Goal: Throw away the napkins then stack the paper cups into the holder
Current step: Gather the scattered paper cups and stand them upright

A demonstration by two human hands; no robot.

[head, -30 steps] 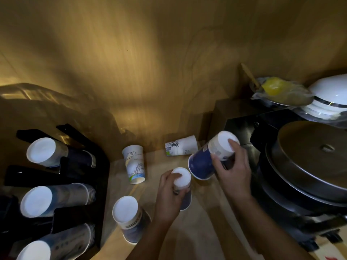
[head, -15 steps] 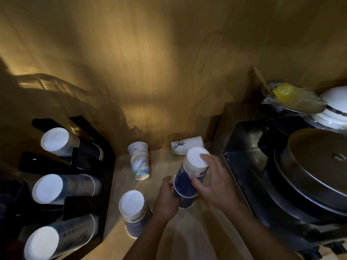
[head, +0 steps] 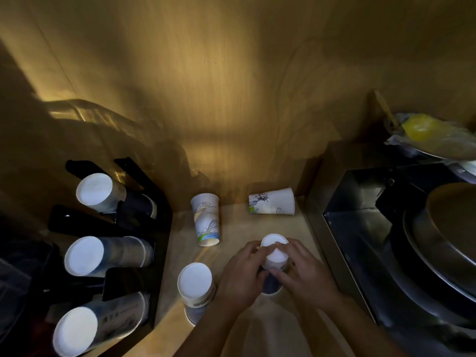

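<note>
My left hand point(head: 240, 275) and my right hand point(head: 305, 273) both grip a stack of upside-down blue paper cups point(head: 275, 256) standing on the wooden counter point(head: 273, 328); the top cup is pushed down over the lower one. Another inverted blue cup point(head: 196, 288) stands just left of my left hand. Two white printed cups lie on their sides farther back: one point(head: 207, 219) near the holder, one point(head: 271, 205) by the back wall. The black cup holder point(head: 144, 222) at the left carries three rows of stacked cups point(head: 94, 189) point(head: 83, 256) point(head: 74, 331). No napkins are visible.
A steel appliance with a round metal lid point(head: 453, 228) fills the right side, close to my right hand. Behind it a dish holds something yellow under plastic wrap point(head: 422, 132). A wooden wall point(head: 231, 99) closes the back of the counter.
My right hand brought its blue cup from the right and lowered it over the cup held by my left hand. Both hands now press the stack together.
</note>
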